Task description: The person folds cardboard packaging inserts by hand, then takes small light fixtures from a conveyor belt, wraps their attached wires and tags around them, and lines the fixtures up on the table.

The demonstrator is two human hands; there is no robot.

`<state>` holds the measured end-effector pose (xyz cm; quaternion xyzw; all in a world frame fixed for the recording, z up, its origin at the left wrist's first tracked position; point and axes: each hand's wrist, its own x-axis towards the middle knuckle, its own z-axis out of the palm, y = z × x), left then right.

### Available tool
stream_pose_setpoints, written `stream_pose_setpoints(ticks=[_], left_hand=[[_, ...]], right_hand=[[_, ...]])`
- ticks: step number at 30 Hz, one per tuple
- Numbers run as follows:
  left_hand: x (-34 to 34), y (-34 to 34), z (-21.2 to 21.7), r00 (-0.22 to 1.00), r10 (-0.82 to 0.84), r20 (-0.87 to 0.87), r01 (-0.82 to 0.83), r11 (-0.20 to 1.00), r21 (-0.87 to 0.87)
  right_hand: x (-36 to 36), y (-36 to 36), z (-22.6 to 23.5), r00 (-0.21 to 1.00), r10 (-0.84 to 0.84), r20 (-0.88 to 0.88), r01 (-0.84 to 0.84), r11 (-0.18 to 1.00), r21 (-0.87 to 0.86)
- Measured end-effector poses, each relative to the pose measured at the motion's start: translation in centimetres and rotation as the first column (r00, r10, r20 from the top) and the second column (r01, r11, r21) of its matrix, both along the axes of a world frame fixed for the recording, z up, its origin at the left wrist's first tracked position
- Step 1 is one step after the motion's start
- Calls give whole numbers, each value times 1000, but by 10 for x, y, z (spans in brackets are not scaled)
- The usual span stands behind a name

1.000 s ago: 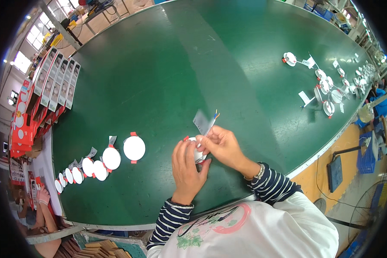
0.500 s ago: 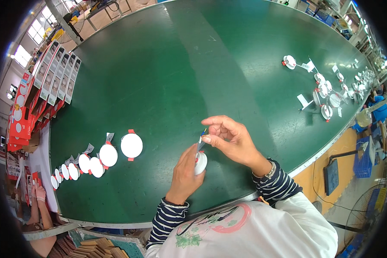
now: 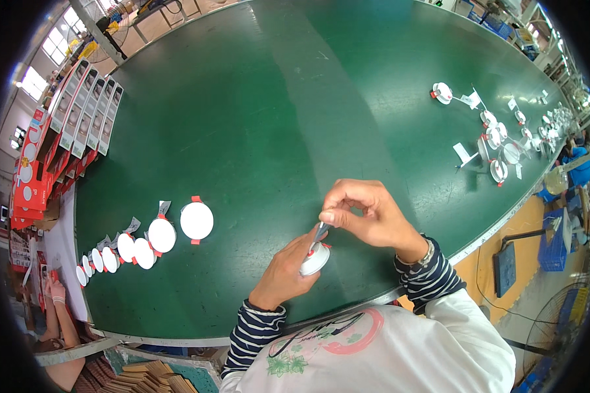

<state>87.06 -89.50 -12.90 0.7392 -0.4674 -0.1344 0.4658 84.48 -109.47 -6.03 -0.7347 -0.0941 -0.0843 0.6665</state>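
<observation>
Our left hand [image 3: 283,267] grips the round white lamp [image 3: 315,260] near the green belt's [image 3: 255,118] near edge, tilted on edge. Right hand [image 3: 367,213] pinches a small grey tab [image 3: 320,230] just above it, tab's long axis pointing down into lamp.

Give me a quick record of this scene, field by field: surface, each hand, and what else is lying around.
surface: green belt table
left hand: holds a round white disc with red clips
right hand: pinches a small grey strip at the disc's top
left of hands: row of white discs
far right: more discs and paper slips
far left: red boxes
</observation>
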Motion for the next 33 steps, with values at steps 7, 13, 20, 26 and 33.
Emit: stream_pose_setpoints(ticks=[7, 13, 20, 26, 33], left_hand=[[-4, -9, -1, 909, 346, 233, -339, 938, -70], [-9, -10, -5, 851, 496, 172, -491, 868, -73], [-10, -16, -16, 723, 556, -410, -664, 723, -191], [-14, -17, -3, 590, 393, -705, -676, 718, -165], [-19, -18, -5, 577, 343, -741, -671, 716, -191]], right_hand=[[-4, -3, 4, 955, -110, -276, 174, 960, 220], [-5, 2, -19, 966, -253, 44, 255, 966, -41], [-24, 23, -37, 957, -289, -3, 285, 946, -158], [-30, 21, -52, 922, -264, -283, 290, 956, 53], [-28, -4, -42, 827, 18, -562, 205, 921, 331]])
